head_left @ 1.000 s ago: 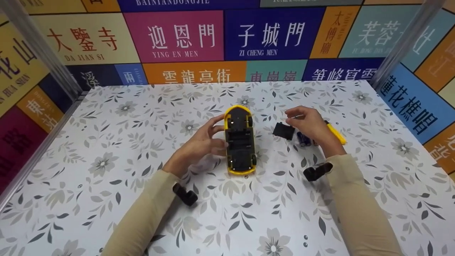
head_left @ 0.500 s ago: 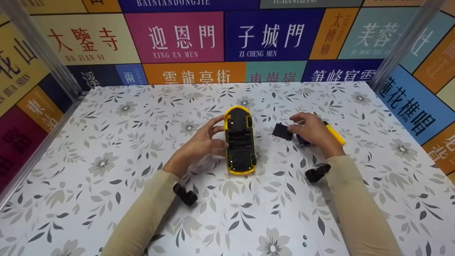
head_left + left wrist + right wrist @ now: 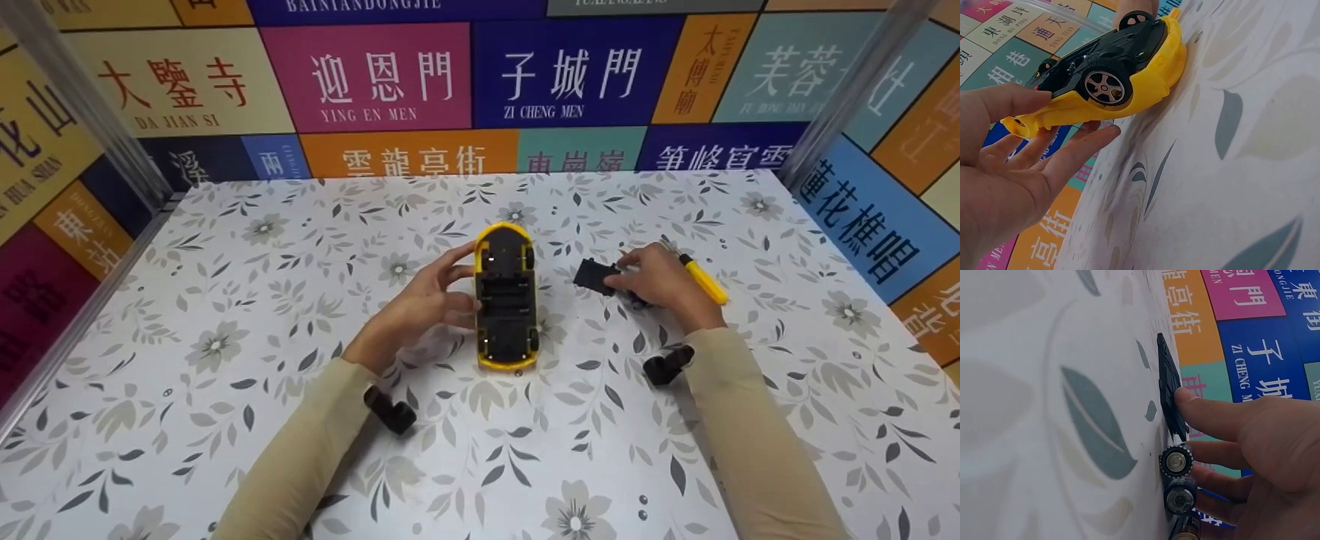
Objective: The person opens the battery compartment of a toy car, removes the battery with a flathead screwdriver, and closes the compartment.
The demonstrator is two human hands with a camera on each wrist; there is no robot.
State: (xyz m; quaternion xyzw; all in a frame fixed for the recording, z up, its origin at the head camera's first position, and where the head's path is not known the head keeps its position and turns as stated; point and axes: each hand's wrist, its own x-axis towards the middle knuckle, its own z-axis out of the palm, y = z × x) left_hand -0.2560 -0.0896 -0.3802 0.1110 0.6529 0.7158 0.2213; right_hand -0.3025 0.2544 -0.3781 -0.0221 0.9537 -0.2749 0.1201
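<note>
A yellow toy car [image 3: 507,300] lies upside down on the patterned cloth, its black underside and bare battery compartment facing up. My left hand [image 3: 426,300] grips it along its left side; in the left wrist view the thumb rests on the underside edge and the fingers spread beneath the yellow body [image 3: 1151,84]. To the right, my right hand [image 3: 656,277] reaches down over several batteries [image 3: 1176,461] lying in a row. Its thumb tip touches the edge of a flat black battery cover [image 3: 592,276], while the other fingers, slightly bent, extend behind the batteries.
A screwdriver with a yellow handle [image 3: 705,281] lies just right of the right hand, partly hidden by it. The floral tablecloth [image 3: 480,450] reaches back to a wall of coloured panels [image 3: 375,75] with Chinese lettering.
My right hand has come down from above the battery cover, its fingers now lower and over the batteries. The left hand and toy car have barely moved.
</note>
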